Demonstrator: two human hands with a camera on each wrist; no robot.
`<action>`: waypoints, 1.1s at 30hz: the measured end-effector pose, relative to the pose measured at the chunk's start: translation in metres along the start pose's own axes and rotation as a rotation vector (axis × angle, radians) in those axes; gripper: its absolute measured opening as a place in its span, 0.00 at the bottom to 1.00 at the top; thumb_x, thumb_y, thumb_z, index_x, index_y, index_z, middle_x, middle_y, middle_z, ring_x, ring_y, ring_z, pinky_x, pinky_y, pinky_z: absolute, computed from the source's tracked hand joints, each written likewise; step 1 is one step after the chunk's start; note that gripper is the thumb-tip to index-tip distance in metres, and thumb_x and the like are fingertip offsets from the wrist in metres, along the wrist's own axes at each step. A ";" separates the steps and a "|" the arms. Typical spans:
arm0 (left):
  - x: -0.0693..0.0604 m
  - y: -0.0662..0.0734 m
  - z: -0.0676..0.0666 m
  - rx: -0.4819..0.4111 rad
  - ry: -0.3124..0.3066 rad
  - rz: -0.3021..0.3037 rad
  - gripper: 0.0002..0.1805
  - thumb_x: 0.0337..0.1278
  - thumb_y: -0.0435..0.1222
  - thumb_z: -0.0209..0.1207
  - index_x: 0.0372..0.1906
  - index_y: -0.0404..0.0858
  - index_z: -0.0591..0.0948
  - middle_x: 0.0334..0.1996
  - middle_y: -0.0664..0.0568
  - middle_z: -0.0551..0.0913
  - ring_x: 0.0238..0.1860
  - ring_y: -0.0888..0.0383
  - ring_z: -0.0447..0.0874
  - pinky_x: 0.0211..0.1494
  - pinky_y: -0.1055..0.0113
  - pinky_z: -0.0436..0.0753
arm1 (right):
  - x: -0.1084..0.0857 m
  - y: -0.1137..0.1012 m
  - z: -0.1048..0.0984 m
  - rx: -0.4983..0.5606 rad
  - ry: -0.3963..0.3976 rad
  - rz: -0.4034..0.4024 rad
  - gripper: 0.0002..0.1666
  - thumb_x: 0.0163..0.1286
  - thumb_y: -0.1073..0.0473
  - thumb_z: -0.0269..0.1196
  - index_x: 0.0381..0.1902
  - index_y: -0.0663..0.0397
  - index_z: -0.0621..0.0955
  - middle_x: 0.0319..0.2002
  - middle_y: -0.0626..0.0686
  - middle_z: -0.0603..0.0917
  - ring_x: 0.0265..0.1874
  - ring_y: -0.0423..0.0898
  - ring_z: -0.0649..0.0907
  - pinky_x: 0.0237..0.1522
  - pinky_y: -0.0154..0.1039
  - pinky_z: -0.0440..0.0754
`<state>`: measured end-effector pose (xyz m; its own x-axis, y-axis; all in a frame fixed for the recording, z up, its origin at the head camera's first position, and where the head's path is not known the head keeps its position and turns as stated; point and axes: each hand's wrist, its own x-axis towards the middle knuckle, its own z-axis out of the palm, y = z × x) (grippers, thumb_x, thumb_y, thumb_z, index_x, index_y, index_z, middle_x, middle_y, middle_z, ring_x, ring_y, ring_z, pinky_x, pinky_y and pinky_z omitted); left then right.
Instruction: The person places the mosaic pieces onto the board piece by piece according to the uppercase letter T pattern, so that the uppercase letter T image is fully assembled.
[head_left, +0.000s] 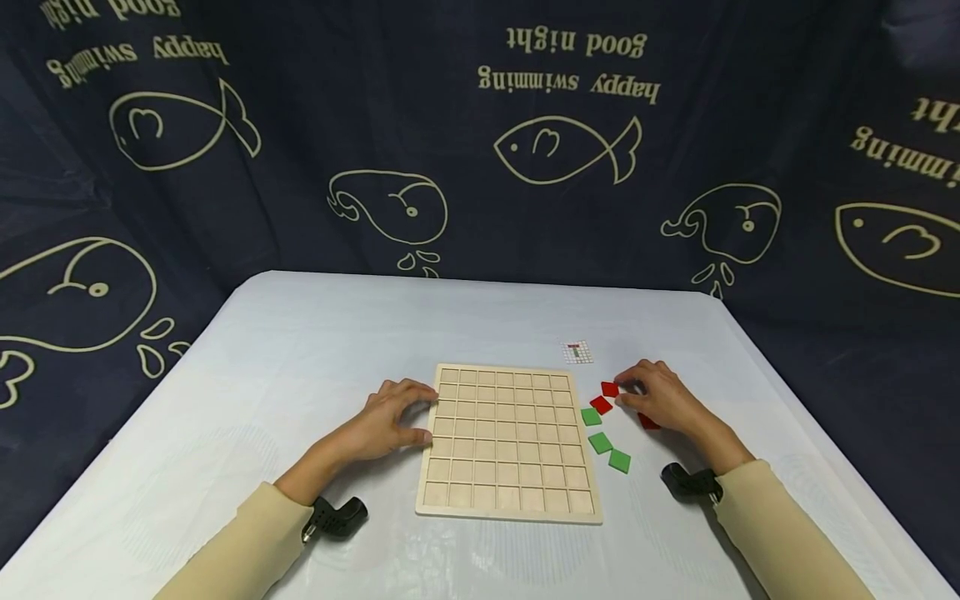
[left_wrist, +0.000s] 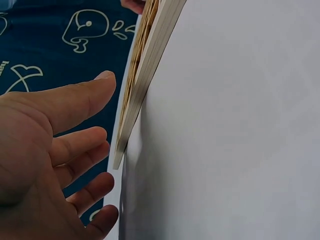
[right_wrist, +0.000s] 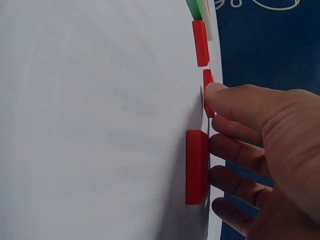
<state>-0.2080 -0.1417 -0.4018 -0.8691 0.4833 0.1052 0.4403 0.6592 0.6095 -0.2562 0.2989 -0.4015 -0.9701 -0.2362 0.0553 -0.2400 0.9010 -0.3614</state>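
A pale wooden board [head_left: 516, 454] divided into a grid of square recesses lies flat on the table. My left hand [head_left: 390, 423] is at its left edge, thumb and fingers apart, fingertips at or just beside the rim; contact is unclear. On the board's other side, my right hand [head_left: 660, 397] reaches over a small red square tile [head_left: 610, 389], its thumb and index finger spread at the tile's near side. That tile lies on the tabletop, partly behind the thumb in the right wrist view. Another red tile [right_wrist: 196, 167] sits under the hand's other fingers.
A third red tile [head_left: 601, 405] and three green tiles, one the lowest green tile [head_left: 619, 461], lie along the board's right side. Beyond them is a small card [head_left: 577, 352] with a printed grid pattern. A dark printed cloth [head_left: 465, 125] hangs behind the white table [head_left: 337, 317].
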 end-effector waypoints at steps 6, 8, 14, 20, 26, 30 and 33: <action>-0.001 0.000 0.000 0.001 -0.008 0.018 0.31 0.46 0.43 0.69 0.58 0.41 0.76 0.62 0.52 0.72 0.57 0.53 0.63 0.55 0.54 0.58 | 0.001 0.001 0.001 0.009 -0.007 0.021 0.17 0.60 0.58 0.64 0.47 0.59 0.82 0.44 0.59 0.80 0.47 0.55 0.72 0.51 0.55 0.70; -0.002 -0.001 0.001 0.002 -0.009 0.022 0.31 0.46 0.43 0.69 0.58 0.40 0.76 0.62 0.51 0.72 0.57 0.52 0.63 0.55 0.54 0.58 | 0.001 0.001 0.000 0.009 -0.006 0.023 0.17 0.61 0.58 0.64 0.47 0.59 0.82 0.44 0.59 0.80 0.47 0.55 0.72 0.51 0.55 0.70; -0.001 -0.002 0.002 0.003 -0.024 0.016 0.31 0.46 0.42 0.68 0.59 0.40 0.75 0.62 0.52 0.72 0.59 0.52 0.63 0.55 0.54 0.58 | 0.001 0.001 0.000 0.012 0.003 0.019 0.16 0.61 0.58 0.65 0.46 0.58 0.83 0.44 0.58 0.80 0.46 0.54 0.72 0.50 0.54 0.71; -0.001 -0.004 0.004 0.012 -0.022 0.026 0.32 0.46 0.42 0.68 0.59 0.40 0.75 0.62 0.51 0.72 0.59 0.51 0.63 0.54 0.55 0.57 | 0.002 0.001 0.001 0.007 0.010 0.008 0.16 0.60 0.57 0.65 0.45 0.58 0.83 0.43 0.57 0.80 0.45 0.53 0.73 0.48 0.51 0.71; -0.003 -0.003 0.004 0.005 -0.022 0.013 0.32 0.46 0.41 0.68 0.60 0.40 0.74 0.63 0.51 0.71 0.60 0.51 0.63 0.56 0.54 0.57 | 0.002 0.003 0.002 0.007 0.026 0.006 0.15 0.60 0.58 0.65 0.45 0.57 0.83 0.43 0.57 0.81 0.45 0.53 0.73 0.46 0.49 0.71; -0.003 -0.002 0.005 -0.009 -0.024 -0.004 0.31 0.47 0.41 0.68 0.60 0.40 0.74 0.64 0.52 0.70 0.60 0.52 0.62 0.56 0.54 0.57 | 0.001 0.004 0.003 0.019 0.032 0.007 0.15 0.61 0.58 0.65 0.44 0.57 0.83 0.43 0.57 0.81 0.45 0.53 0.73 0.46 0.49 0.71; -0.004 -0.002 0.005 -0.016 -0.029 -0.016 0.31 0.47 0.41 0.68 0.60 0.41 0.74 0.65 0.53 0.70 0.60 0.52 0.62 0.56 0.55 0.57 | 0.001 0.005 0.003 0.032 0.033 0.011 0.15 0.61 0.58 0.64 0.44 0.58 0.83 0.43 0.57 0.81 0.45 0.53 0.73 0.47 0.49 0.71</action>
<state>-0.2047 -0.1418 -0.4078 -0.8693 0.4889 0.0726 0.4221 0.6579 0.6237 -0.2581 0.3017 -0.4060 -0.9736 -0.2134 0.0813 -0.2281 0.8913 -0.3918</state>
